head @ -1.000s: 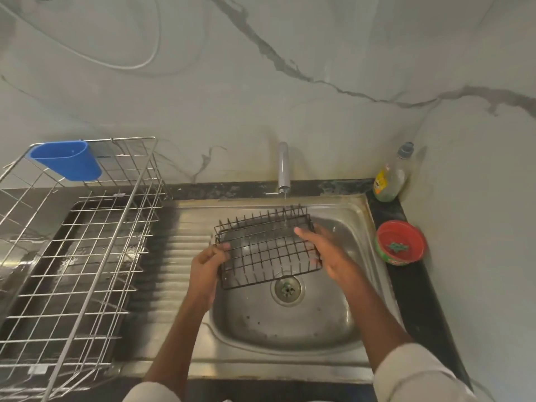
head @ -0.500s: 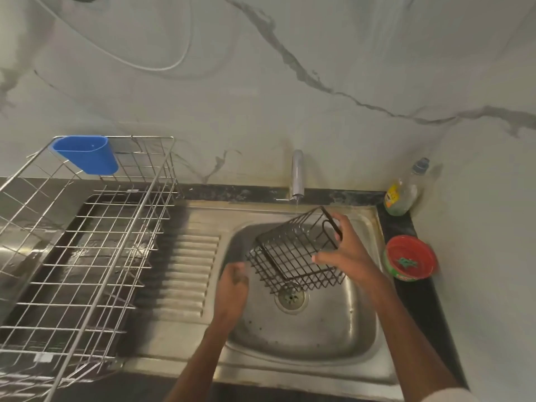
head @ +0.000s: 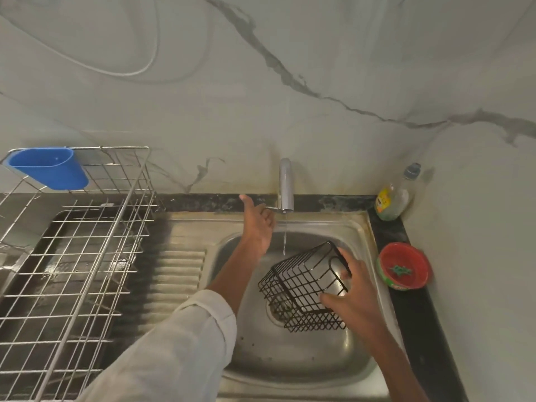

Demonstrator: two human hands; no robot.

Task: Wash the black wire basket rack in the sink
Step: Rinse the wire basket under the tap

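Here the right hand [head: 355, 297] grips the tilted black wire basket rack [head: 304, 288] over the sink [head: 290, 364]. The left hand [head: 258, 224] reaches to the tap [head: 285, 184] lever, fingers hidden, so its state is unclear. The bottle [head: 393, 195] label is unreadable.

Left hand [head: 258, 224] is off the black wire basket rack [head: 304, 288] now & up at the tap lever [head: 269, 208] by the back edge of the sink [head: 359, 227], thumb out, fingers on the lever. Rack is held by right hand [head: 352, 294] only, tipped up on end w/ open side toward the right wall, lower over the drain vs. flat under the tap 1 s ago. Water stream [head: 285, 239] falls just left of it, thin.
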